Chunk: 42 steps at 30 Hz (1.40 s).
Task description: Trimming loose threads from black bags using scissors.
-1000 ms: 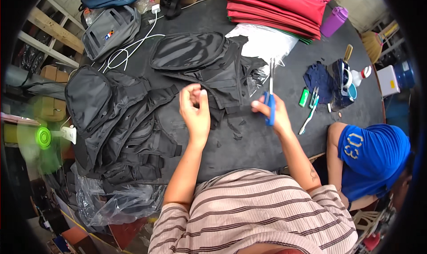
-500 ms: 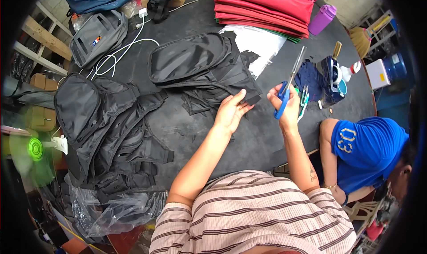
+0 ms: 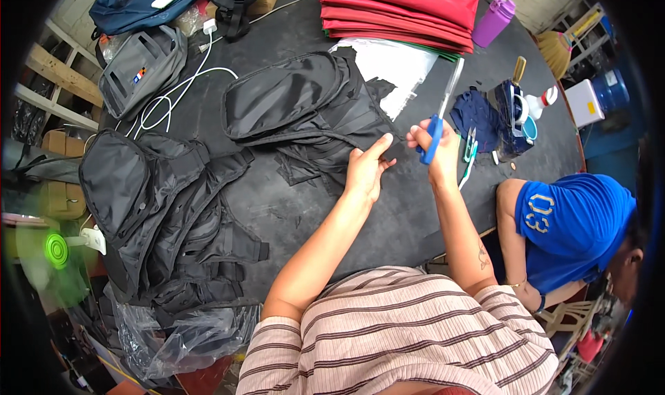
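The right hand (image 3: 444,154) grips blue-handled scissors (image 3: 434,137), blades pointing away from the body, just right of a black backpack (image 3: 287,97) lying on the dark tabletop (image 3: 298,218). The left hand (image 3: 365,175) is half-curled at that backpack's lower right corner, thumb raised along the fabric; whether it pinches the cloth cannot be told. Beyond the backpack's upper right side lies a white sheet (image 3: 373,64), with folded red fabric (image 3: 398,15) farther back. Right of the backpack are thread snips (image 3: 470,146) and dark blue cloth (image 3: 478,120). More black bags (image 3: 114,184) lie to its lower left, a gray bag (image 3: 142,69) to its upper left.
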{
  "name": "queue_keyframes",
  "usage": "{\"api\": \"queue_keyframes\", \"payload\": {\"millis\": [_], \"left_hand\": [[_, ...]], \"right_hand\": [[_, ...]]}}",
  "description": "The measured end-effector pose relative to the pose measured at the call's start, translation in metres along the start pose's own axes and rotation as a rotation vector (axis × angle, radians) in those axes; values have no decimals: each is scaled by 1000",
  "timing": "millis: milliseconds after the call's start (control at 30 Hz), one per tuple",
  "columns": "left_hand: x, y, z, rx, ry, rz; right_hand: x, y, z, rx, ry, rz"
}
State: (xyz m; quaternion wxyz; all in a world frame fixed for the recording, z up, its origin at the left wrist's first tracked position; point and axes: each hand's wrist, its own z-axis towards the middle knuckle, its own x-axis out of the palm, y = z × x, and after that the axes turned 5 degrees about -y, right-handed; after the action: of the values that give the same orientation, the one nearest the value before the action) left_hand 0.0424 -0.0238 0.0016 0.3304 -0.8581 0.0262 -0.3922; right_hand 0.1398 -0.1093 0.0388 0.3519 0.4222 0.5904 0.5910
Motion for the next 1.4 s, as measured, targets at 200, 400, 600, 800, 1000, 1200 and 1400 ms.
{"api": "queue_keyframes", "payload": {"millis": [200, 400, 600, 800, 1000, 1200, 1400], "left_hand": [[5, 10, 4, 111, -44, 93], [9, 11, 5, 93, -41, 106], [5, 8, 6, 54, -42, 40], [6, 12, 6, 106, -34, 57], [3, 12, 5, 149, -47, 107], [0, 14, 11, 129, -93, 114], [0, 10, 5, 94, 10, 55]], "right_hand": [[5, 1, -10, -257, 83, -228], [2, -2, 5, -29, -16, -22], [-15, -11, -11, 142, 75, -65], [-35, -18, -55, 391, 363, -79], [-14, -9, -42, 40, -30, -94], [7, 0, 0, -95, 175, -148], [7, -1, 11, 82, 106, 17]]}}
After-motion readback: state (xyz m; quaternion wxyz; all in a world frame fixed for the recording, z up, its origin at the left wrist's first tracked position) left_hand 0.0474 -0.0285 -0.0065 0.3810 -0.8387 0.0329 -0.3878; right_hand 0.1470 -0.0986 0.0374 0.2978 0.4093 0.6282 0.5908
